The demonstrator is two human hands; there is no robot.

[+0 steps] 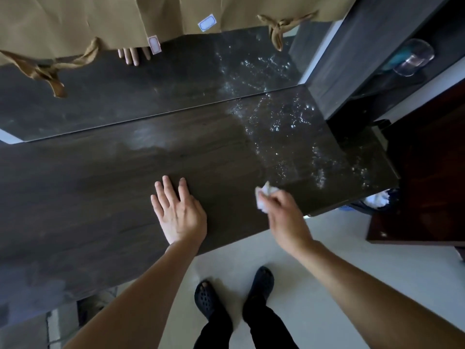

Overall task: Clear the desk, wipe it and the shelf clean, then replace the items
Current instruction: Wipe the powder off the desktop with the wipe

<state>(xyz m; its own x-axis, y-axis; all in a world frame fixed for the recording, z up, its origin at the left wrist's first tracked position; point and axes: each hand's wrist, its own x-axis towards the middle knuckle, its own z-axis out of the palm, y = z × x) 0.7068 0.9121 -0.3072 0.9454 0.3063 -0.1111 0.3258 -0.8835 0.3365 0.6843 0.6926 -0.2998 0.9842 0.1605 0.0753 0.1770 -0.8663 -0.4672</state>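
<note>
Two bare forearms (141,298) are reaching in from the bottom. Between them, two black clogs (261,280) are standing on the pale floor (327,248), just off the front edge of the counter (88,197).

So that's one counter, dark wood, running at a slant from lower left to upper right. Its back edge is butting up against one mirror (113,102). Its right end is sitting beside one dark shelf unit (352,54), which is carrying one clear glass thing (412,59); can't tell what it is. Plain wood is showing from the hands all the way out to the left end.

One patch of spray droplets (289,132) is glistening across the right end and doubling in the mirror. Brown paper (75,21) is hanging over the top of the mirror, with two knotted ties (42,71) and two little label stickers (206,22) on it. Under the counter's right end, what looks like one bin (377,201) with white wads in it is peeking out.

The left hand (180,214) is lying flat on the wood, palm down, fingers straight and spread, near the front edge. The right hand (281,212) is curling round one crumpled white tissue wad (263,197), pinching it at the fingertips. It's sitting right at the near edge of the wet patch, and I can't tell if the wad is touching the wood. The hands are sitting near each other but apart.
</note>
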